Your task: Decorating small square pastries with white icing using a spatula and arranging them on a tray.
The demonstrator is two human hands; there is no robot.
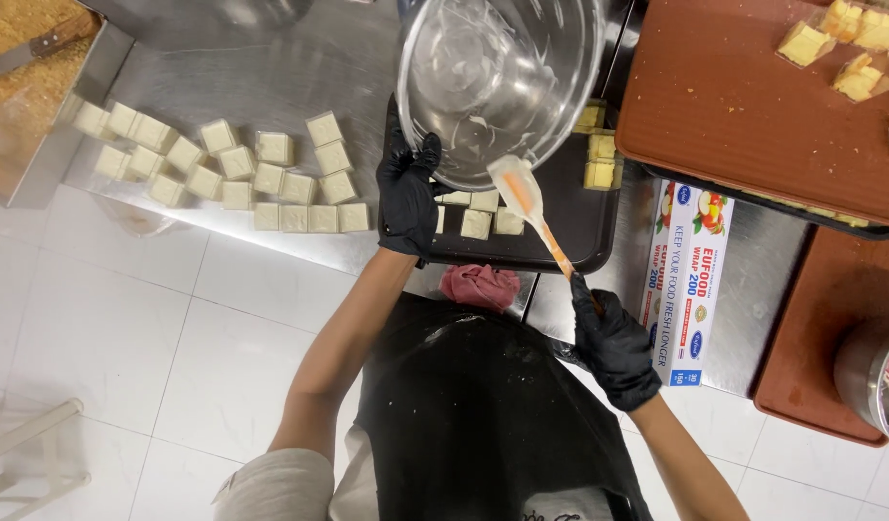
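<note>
The clear glass mixing bowl [502, 82] is tipped on its side at twelve o'clock, above the dark baking tray [570, 217], its inside streaked with thin white smears and looking nearly scraped out. The left hand [409, 193], in a black glove, has its fingers clamped on the bowl's rim at the bowl's seven o'clock. The right hand [613, 347], also gloved, is closed round the orange handle of a silicone spatula [522, 193] whose pale blade meets the lower rim. This looks like the scraping-out step; any further pass would need the bowl held steady. Coated cake cubes [478, 224] lie on the tray beneath, more cubes [237, 164] on the steel table [271, 68] at ten o'clock, a cling-film box [686, 280] at three
</note>
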